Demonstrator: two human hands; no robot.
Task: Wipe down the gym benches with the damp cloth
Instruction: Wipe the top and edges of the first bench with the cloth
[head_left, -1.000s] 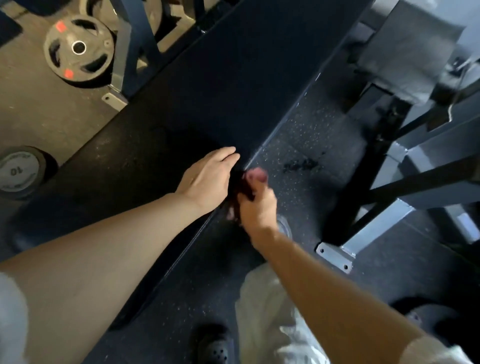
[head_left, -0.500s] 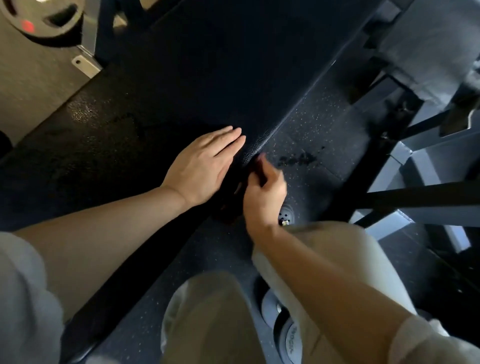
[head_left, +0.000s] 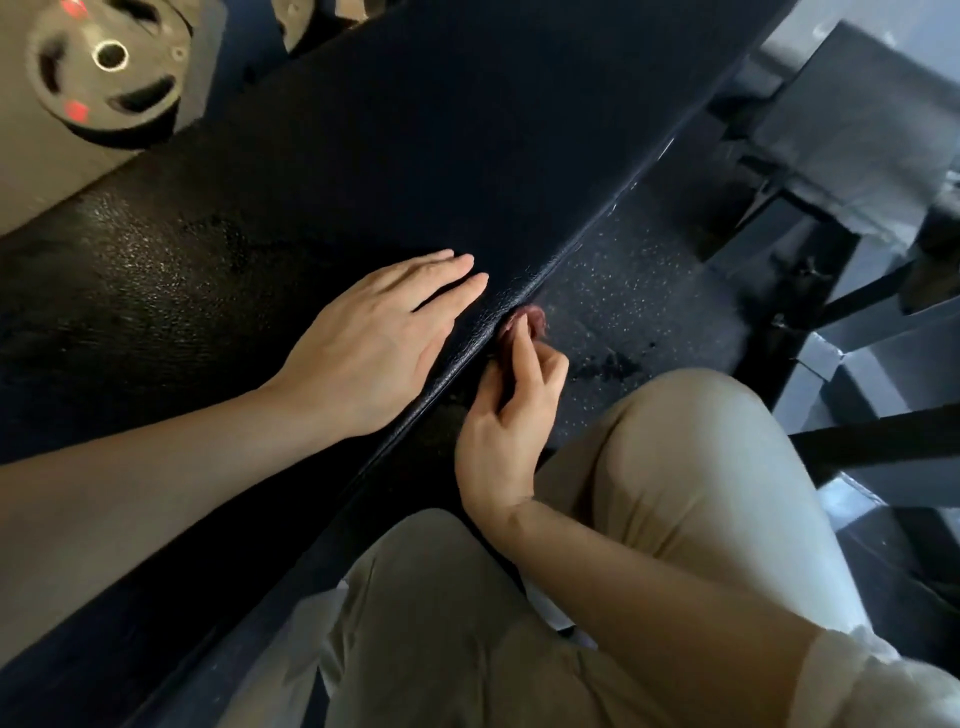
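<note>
Small dark reddish cloth (head_left: 525, 321), mostly hidden, tucked against the side edge of the long black padded vinyl bench (head_left: 415, 156). Pinched by curled fingers of right hand (head_left: 511, 415). Left hand (head_left: 382, 345) flat, fingers straight, pressing bench top. Round grey weight plate (head_left: 104, 67) on floor beyond.

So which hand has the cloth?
The right hand, beside the bench's edge, pinches the reddish cloth. The left hand lies flat on top of the bench, holding nothing.
</note>
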